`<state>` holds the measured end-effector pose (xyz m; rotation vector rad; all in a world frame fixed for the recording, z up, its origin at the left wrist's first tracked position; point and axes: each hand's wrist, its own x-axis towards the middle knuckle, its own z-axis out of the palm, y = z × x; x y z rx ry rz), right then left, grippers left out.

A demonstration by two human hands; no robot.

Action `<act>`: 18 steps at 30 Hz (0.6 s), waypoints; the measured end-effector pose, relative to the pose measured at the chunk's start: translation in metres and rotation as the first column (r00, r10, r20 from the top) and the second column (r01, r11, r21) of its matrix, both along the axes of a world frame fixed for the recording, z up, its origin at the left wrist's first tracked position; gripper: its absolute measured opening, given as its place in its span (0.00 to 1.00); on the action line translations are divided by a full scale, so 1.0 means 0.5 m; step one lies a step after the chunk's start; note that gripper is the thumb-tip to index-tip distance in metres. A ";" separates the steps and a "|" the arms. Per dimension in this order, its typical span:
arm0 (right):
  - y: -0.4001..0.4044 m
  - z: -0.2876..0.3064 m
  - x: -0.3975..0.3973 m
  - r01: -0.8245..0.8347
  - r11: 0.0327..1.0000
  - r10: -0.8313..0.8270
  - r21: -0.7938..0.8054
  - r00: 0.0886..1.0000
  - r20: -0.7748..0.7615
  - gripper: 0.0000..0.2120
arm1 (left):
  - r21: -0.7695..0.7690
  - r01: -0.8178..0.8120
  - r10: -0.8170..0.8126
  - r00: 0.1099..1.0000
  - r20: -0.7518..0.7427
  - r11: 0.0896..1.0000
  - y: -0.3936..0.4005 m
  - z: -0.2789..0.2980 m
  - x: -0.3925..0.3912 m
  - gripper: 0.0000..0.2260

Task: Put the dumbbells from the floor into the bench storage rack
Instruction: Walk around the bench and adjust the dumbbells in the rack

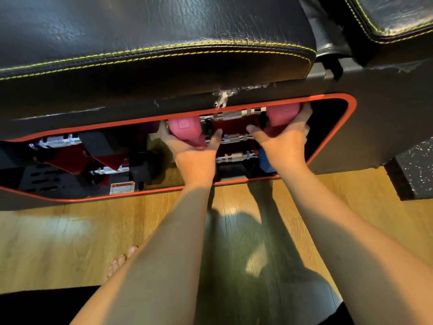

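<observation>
A black padded bench point(152, 31) with yellow stitching has a red-rimmed storage opening point(346, 127) in its side. My left hand point(194, 151) grips one pink dumbbell point(185, 127) inside the opening. A second pink dumbbell point(281, 113) sits a little higher and further right, with my right hand point(285, 141) wrapped around it. Between my hands, chrome knurled handles point(234, 137) lie on red rack supports point(234, 125), one above the other. Part of each pink dumbbell is hidden by my fingers.
More chrome bars point(56, 141) and black weights point(100, 141) lie in the left part of the opening, above a warning label point(122, 187). A blue weight point(264, 163) sits under my right hand. Wooden floor point(70, 231) lies below; a speckled black block point(414, 170) stands right. A bare foot point(119, 261) shows.
</observation>
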<state>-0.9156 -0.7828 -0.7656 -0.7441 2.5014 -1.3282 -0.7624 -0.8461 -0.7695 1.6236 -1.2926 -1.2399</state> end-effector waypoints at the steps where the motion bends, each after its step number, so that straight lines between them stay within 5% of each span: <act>1: 0.004 -0.008 0.002 -0.002 0.999 0.001 0.042 1.000 0.009 0.58 | -0.026 -0.015 0.015 1.000 0.006 1.000 0.002 -0.005 0.002 0.32; 3: 0.009 -0.024 0.005 -0.034 0.983 0.035 0.179 0.999 -0.002 0.60 | -0.048 0.002 0.002 0.996 0.087 0.999 0.002 -0.011 -0.001 0.31; 6: 0.003 -0.056 0.004 -0.078 0.952 0.078 0.296 0.997 0.012 0.56 | 0.103 0.177 -0.204 0.889 0.410 0.979 0.002 -0.025 -0.005 0.28; 12: -0.014 -0.087 -0.005 -0.084 0.937 0.100 0.339 0.995 -0.030 0.40 | 0.111 0.175 -0.207 0.843 0.496 0.978 -0.016 -0.045 -0.005 0.25; 18: -0.017 -0.086 -0.018 -0.079 0.945 0.090 0.318 0.996 -0.020 0.48 | 0.142 0.323 -0.342 0.731 0.590 0.936 -0.012 -0.036 -0.006 0.26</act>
